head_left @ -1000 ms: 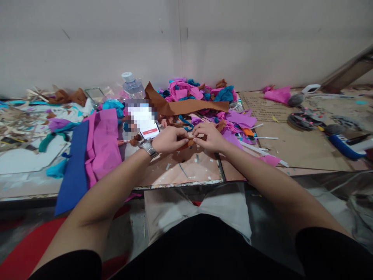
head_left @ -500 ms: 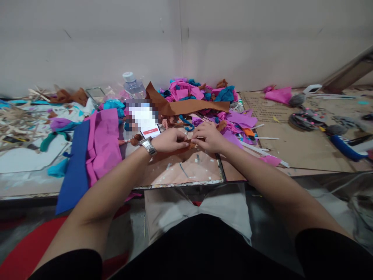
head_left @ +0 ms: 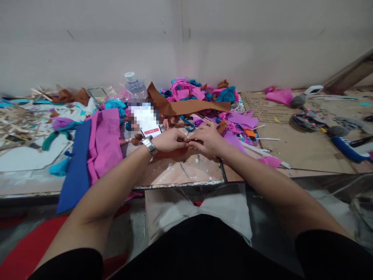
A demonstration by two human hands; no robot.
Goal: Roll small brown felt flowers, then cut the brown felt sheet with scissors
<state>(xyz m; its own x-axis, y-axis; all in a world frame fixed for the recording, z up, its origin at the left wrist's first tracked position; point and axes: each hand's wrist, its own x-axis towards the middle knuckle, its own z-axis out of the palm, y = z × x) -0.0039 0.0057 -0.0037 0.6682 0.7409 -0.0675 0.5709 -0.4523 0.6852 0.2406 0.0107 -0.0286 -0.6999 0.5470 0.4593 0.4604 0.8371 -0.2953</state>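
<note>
My left hand, with a metal watch on its wrist, pinches a piece of brown crepe paper low over the table. My right hand is closed on the same paper from the other side, fingertips nearly meeting those of the left. Much of the paper is hidden beneath the fingers. Just beyond the hands lies a long brown crepe strip on a heap of pink and teal crepe scraps. A lit phone, partly blurred out, leans behind my left hand.
A clear bottle with a white cap stands at the back. Blue crepe paper and pink crepe paper hang at the left. White sticks, flat cardboard and a dark pin cushion lie right.
The fingers of both hands have shifted slightly on the brown crepe paper, the right fingertips moving a little left over it. The view has moved very slightly.
</note>
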